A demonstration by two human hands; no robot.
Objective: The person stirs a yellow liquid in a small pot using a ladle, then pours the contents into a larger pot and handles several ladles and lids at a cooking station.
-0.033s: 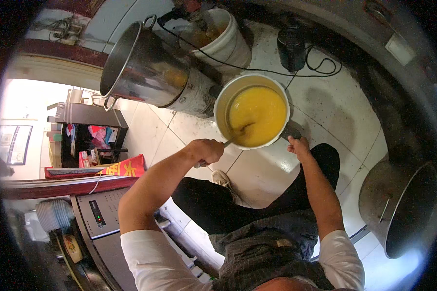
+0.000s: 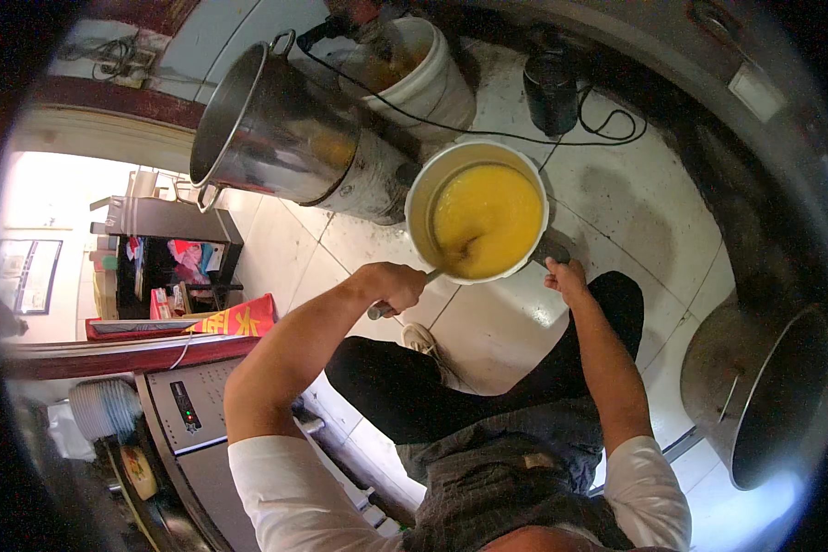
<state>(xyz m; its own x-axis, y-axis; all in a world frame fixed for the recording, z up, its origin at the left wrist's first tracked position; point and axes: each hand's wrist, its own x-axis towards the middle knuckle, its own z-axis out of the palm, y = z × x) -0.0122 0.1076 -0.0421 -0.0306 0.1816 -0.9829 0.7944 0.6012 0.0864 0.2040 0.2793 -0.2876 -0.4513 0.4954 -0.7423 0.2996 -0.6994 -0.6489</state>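
A pale round pot (image 2: 418,207) with a dark side handle (image 2: 551,248) holds thick yellow liquid (image 2: 497,207) in front of me. My right hand (image 2: 566,279) is closed around that handle. At the pot's near left rim, my left hand (image 2: 397,287) grips a long-handled utensil (image 2: 438,273) in a fist. The utensil slants down into the liquid, which covers its head, so its kind cannot be told. A small swirl shows where it enters. The rear end of its handle pokes out behind my left fist.
A tall steel stockpot (image 2: 290,129) stands beyond the pot at left, beside a white bucket (image 2: 446,87). A black container (image 2: 552,97) and a looping cord (image 2: 607,140) lie farther back. A large metal pot (image 2: 708,368) is at right. A panelled metal appliance (image 2: 212,396) stands at lower left.
My left fist and the utensil have shifted slightly, and more of the handle's rear end shows. The swirl in the liquid looks different. My right hand and the pot hold still.
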